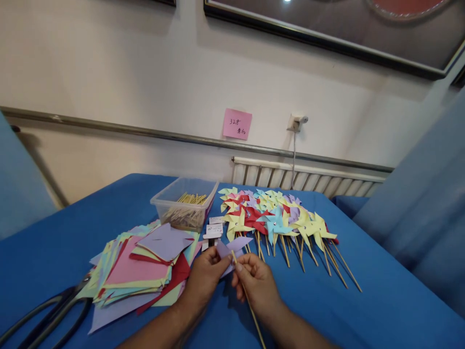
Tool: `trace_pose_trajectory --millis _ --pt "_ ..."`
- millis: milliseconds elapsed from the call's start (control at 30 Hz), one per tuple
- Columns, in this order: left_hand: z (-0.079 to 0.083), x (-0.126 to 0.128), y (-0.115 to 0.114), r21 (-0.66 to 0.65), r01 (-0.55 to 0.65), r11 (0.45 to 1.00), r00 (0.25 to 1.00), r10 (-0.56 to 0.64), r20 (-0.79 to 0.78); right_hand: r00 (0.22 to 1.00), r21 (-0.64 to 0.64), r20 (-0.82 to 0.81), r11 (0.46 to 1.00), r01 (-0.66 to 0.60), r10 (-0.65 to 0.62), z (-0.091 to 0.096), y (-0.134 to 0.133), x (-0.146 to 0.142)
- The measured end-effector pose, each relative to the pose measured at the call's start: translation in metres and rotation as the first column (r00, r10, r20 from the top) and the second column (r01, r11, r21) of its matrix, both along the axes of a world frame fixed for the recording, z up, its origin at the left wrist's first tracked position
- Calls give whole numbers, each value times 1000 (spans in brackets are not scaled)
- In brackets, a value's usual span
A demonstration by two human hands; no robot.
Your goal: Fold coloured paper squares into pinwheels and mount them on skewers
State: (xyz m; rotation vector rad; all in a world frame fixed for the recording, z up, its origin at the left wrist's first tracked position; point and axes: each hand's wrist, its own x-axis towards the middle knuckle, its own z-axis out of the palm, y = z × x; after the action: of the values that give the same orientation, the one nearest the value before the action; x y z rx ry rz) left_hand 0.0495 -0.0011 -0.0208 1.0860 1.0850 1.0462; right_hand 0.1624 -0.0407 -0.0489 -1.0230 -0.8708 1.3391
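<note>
Between my hands is a purple paper pinwheel (236, 245) with a thin wooden stick (250, 310) lying across it. My left hand (208, 274) is closed on the pinwheel's paper blades from the left. My right hand (257, 281) pinches the stick close to its upper end, right at the pinwheel's middle. The stick slants down toward the bottom edge of the view. Where the stick meets the paper is partly covered by my fingers. Just beyond my hands, finished-looking pinwheels (276, 222) in yellow, red, blue and purple lie in rows on their sticks.
To the left, a pile of coloured paper squares (134, 266) lies beside large dark-handled scissors (61, 310). A clear plastic box (183, 203) with wooden sticks and small white boxes (214, 230) stand behind. Everything rests on a blue cloth-covered table (381, 310) against the wall.
</note>
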Motion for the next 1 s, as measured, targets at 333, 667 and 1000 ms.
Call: trace_pose_trajectory --millis 333,667,1000 --pt "-3 0 -2 -34 77 996 995 -74 65 997 -8 -47 999 -53 53 4 -1 3" --pt "-6 -1 -8 -6 51 999 997 -51 61 997 -54 -55 997 -56 53 9 -5 7" --pt "-10 -2 -6 10 48 999 997 -48 52 994 -77 -79 993 -86 79 8 -7 8"
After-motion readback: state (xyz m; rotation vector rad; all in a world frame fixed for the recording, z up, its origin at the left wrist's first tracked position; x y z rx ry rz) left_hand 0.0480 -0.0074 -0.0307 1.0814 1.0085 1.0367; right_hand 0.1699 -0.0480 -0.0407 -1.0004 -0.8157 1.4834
